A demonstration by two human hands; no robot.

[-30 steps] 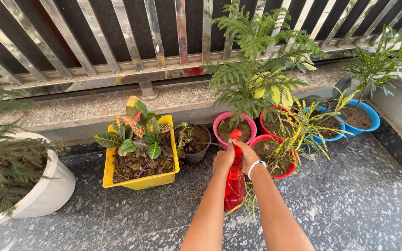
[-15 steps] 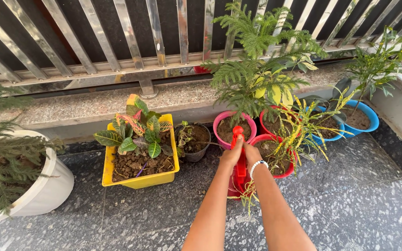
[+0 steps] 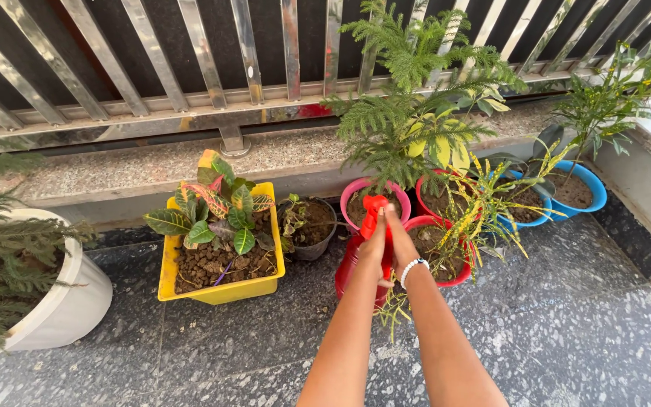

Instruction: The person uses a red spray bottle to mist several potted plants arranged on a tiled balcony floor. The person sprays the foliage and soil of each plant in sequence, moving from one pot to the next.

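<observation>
Both my hands hold a red spray bottle out in front of me, above the floor near the pots. My left hand grips the bottle's neck and trigger side. My right hand, with a white bead bracelet on the wrist, is closed on the other side of it. The bottle's red nozzle points toward the pink pot with bare soil. A small black pot with a little plant stands just left of it.
A yellow rectangular planter with a coloured-leaf plant sits at left, a white pot at far left. Red and blue pots with leafy plants stand at right. A stone ledge and steel railing run behind.
My hands have lifted the spray bottle up and forward toward the pink pot, and the bottle's body has swung to the left.
</observation>
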